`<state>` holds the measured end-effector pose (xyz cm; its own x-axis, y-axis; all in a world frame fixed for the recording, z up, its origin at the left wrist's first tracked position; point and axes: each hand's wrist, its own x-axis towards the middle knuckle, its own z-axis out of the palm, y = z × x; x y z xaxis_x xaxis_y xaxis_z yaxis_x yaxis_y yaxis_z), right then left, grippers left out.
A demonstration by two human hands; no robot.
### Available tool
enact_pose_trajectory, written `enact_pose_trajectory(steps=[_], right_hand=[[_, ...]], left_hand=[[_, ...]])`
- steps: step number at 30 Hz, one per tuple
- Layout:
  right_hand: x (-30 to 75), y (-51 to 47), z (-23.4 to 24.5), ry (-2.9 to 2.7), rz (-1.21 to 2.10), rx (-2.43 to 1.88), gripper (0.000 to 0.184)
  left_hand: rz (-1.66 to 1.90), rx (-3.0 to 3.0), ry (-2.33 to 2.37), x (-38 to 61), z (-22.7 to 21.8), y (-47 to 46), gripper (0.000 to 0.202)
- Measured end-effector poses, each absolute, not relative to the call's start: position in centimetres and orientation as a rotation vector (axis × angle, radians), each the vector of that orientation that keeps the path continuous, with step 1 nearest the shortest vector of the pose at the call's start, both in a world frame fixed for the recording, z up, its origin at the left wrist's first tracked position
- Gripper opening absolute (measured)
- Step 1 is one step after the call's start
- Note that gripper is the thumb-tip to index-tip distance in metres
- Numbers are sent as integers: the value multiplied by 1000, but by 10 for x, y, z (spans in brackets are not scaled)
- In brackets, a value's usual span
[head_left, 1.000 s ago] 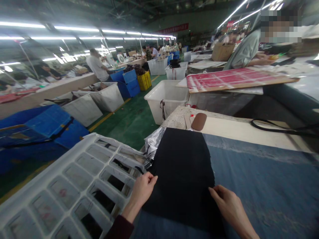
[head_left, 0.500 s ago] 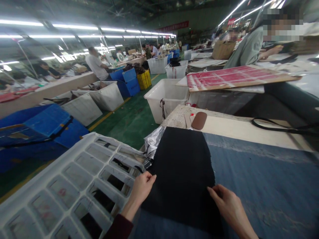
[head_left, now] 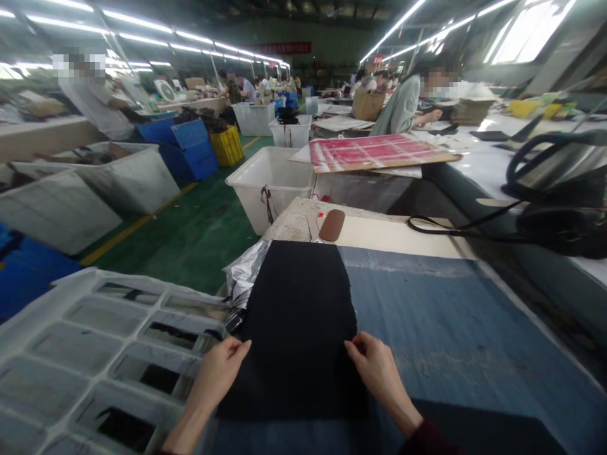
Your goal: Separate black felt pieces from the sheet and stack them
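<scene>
Pinching a black rectangular sheet [head_left: 300, 322], perhaps fabric, by opposite edges, left hand [head_left: 220, 366] and right hand [head_left: 376, 363] seemingly position it; next needs even tension!

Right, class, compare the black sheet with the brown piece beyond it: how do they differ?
Colour: the black sheet is black; the brown piece is brown.
Size: the black sheet looks far larger than the brown piece.
Outline: the black sheet's right edge looks slightly ragged; the brown piece has rounded corners.
Handling: the left hand and right hand pinch the black sheet's sides; neither touches the brown piece.
Shared: both look plain.
</scene>
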<state>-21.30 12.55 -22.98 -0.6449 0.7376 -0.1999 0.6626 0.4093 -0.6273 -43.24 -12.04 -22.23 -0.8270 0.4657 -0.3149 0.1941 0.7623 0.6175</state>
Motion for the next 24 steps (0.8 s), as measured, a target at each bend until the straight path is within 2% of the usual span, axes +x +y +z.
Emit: enact_pose_trajectory(steps=[18,24], right_hand=[[-215,123,-226,-2559,978,-1304,21],[-216,122,-225,-2573,951,-1318,20]], left_hand=[[792,494,2496,-436,-223,-119,40],[494,584,2608,-435,-212,-117,37]])
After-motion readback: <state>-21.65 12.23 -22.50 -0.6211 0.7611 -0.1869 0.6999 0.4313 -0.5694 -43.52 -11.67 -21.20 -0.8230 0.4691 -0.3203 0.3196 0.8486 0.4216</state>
